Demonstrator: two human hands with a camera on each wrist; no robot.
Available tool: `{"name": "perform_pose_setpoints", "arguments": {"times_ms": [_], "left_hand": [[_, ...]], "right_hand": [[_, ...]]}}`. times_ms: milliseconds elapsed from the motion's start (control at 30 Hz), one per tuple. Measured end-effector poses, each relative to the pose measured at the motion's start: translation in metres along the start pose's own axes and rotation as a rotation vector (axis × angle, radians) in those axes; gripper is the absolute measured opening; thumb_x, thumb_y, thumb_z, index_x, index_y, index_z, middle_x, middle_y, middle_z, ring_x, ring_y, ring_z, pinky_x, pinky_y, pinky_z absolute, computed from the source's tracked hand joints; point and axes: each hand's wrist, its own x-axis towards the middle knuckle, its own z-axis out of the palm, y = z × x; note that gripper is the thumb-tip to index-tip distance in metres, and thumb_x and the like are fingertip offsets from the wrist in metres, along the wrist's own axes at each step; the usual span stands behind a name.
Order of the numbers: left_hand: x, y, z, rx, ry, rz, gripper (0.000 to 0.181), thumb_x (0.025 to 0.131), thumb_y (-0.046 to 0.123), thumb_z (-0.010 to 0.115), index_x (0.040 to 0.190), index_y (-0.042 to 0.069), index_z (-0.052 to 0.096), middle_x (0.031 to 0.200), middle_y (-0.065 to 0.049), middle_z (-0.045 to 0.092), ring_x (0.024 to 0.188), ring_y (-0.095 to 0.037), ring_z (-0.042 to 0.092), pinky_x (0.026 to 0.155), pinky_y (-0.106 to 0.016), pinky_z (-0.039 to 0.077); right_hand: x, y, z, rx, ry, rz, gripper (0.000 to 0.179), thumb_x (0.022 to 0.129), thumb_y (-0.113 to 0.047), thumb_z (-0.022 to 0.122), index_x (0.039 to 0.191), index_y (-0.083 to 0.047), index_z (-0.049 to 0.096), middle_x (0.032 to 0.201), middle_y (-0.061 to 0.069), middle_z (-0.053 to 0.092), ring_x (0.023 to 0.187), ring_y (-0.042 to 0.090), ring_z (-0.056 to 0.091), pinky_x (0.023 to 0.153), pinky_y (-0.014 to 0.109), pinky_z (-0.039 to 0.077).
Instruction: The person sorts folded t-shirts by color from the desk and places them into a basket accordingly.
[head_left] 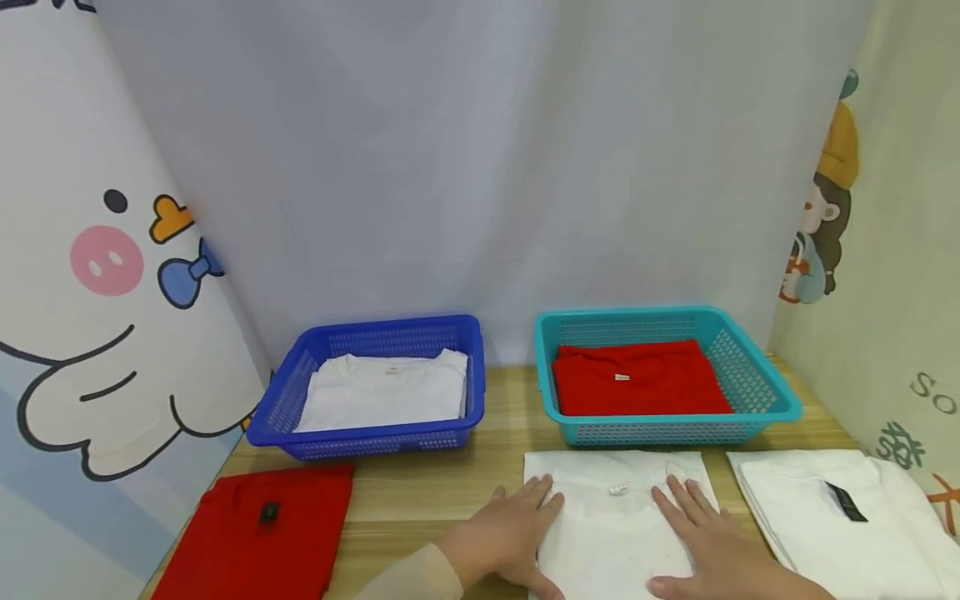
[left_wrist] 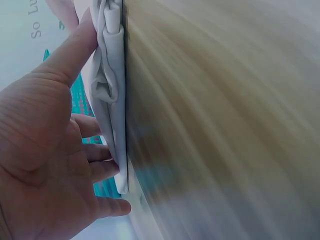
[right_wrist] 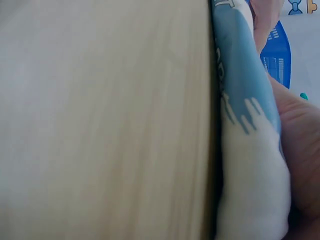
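A folded white T-shirt (head_left: 611, 533) lies on the wooden table in front of me in the head view, its small neck label facing up. My left hand (head_left: 510, 533) rests along its left side, fingers spread and nearly straight on the cloth. On the right side my right hand (head_left: 708, 542) lies flat, with fingers extended toward the collar. The left wrist view shows the layered folded edge beside my left hand (left_wrist: 45, 145). In the right wrist view, a blue printed patch (right_wrist: 245, 65) shows on the shirt's rounded fold, next to my right hand (right_wrist: 302, 135).
Behind the shirt stand a blue basket (head_left: 375, 429) with white shirts and a teal basket (head_left: 675, 431) with red shirts. A folded red shirt (head_left: 262, 533) lies at left, folded white clothing (head_left: 847, 517) at right. A pale curtain (head_left: 450, 167) hangs behind.
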Motion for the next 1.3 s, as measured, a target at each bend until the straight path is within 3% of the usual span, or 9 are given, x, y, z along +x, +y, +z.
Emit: {"name": "perform_pose_setpoints", "arguments": {"times_ms": [133, 367, 567, 833, 1000, 1300], "left_hand": [[-0.009, -0.012, 0.005, -0.035, 0.001, -0.020, 0.120, 0.057, 0.083, 0.063, 0.153, 0.021, 0.027, 0.160, -0.005, 0.016, 0.146, -0.020, 0.015, 0.106, -0.058, 0.031], [-0.029, -0.030, 0.016, -0.067, 0.031, -0.042, 0.118, 0.059, 0.080, 0.067, 0.152, 0.019, 0.029, 0.159, -0.008, 0.017, 0.145, -0.022, 0.018, 0.105, -0.061, 0.030], [-0.047, -0.046, 0.020, -0.078, 0.061, -0.057, 0.119, 0.058, 0.078, 0.070, 0.152, 0.018, 0.030, 0.159, -0.009, 0.018, 0.144, -0.023, 0.020, 0.104, -0.062, 0.030], [-0.058, -0.067, 0.021, -0.124, 0.023, -0.061, 0.119, 0.058, 0.078, 0.070, 0.153, 0.020, 0.028, 0.160, -0.008, 0.015, 0.145, -0.024, 0.017, 0.104, -0.067, 0.025], [-0.065, -0.073, 0.015, -0.146, -0.011, -0.069, 0.118, 0.058, 0.077, 0.070, 0.153, 0.020, 0.029, 0.160, -0.007, 0.016, 0.145, -0.024, 0.017, 0.104, -0.068, 0.025], [-0.071, -0.079, 0.017, -0.185, -0.019, -0.062, 0.118, 0.059, 0.076, 0.071, 0.153, 0.020, 0.028, 0.160, -0.008, 0.015, 0.145, -0.026, 0.017, 0.103, -0.069, 0.025]], "right_hand": [[0.008, -0.014, 0.004, 0.029, -0.043, 0.029, 0.107, 0.074, -0.073, 0.062, 0.150, -0.004, 0.030, 0.155, 0.025, 0.020, 0.138, 0.052, 0.016, 0.091, 0.080, 0.022], [0.021, -0.036, 0.013, 0.039, -0.061, -0.007, 0.109, 0.075, -0.074, 0.060, 0.151, -0.004, 0.028, 0.156, 0.025, 0.016, 0.139, 0.052, 0.012, 0.093, 0.080, 0.020], [0.032, -0.056, 0.019, 0.061, -0.090, 0.032, 0.112, 0.072, -0.081, 0.055, 0.153, -0.010, 0.024, 0.159, 0.018, 0.012, 0.143, 0.045, 0.006, 0.098, 0.077, 0.016], [0.045, -0.078, 0.021, 0.068, -0.116, 0.046, 0.115, 0.070, -0.085, 0.051, 0.154, -0.011, 0.021, 0.160, 0.016, 0.010, 0.144, 0.042, 0.003, 0.100, 0.076, 0.014], [0.050, -0.091, 0.020, 0.078, -0.112, 0.057, 0.116, 0.070, -0.083, 0.054, 0.154, -0.010, 0.021, 0.159, 0.017, 0.009, 0.144, 0.042, 0.004, 0.099, 0.077, 0.014], [0.053, -0.099, 0.024, 0.087, -0.112, 0.074, 0.118, 0.068, -0.084, 0.055, 0.154, -0.010, 0.021, 0.160, 0.016, 0.009, 0.144, 0.041, 0.003, 0.098, 0.078, 0.012]]}}
